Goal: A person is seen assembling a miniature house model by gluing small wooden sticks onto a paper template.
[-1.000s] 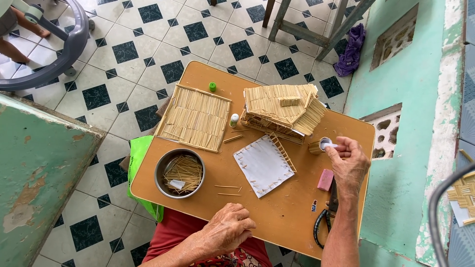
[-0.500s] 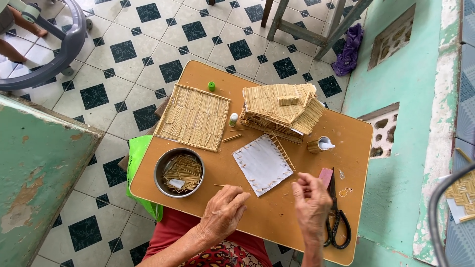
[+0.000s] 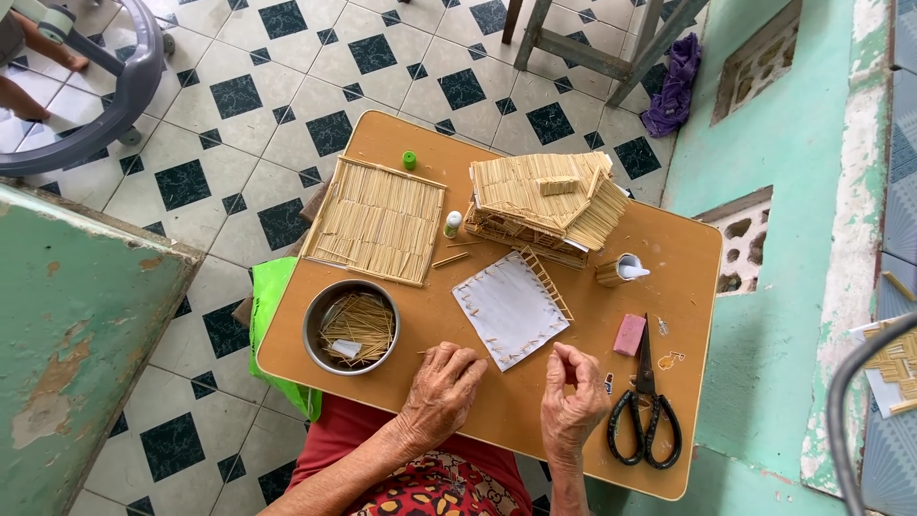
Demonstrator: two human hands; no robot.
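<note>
Palm down on the small wooden table, my left hand has its fingers curled over a thin stick whose tip pokes out to the left. My right hand is raised beside it with fingertips pinched together; I see nothing between them. Just beyond both hands lies a white square sheet edged with sticks on one side. A metal bowl of sticks stands left of my left hand. A stick-built model house and a flat stick panel sit further back.
Black scissors and a pink eraser lie right of my right hand. A small glue bottle, a green cap and a small cup stand near the house. A green wall panel is at the left, stool legs beyond.
My right hand has come back from the small cup at the right to the front edge beside my left hand. My left hand has moved forward onto the loose sticks.
</note>
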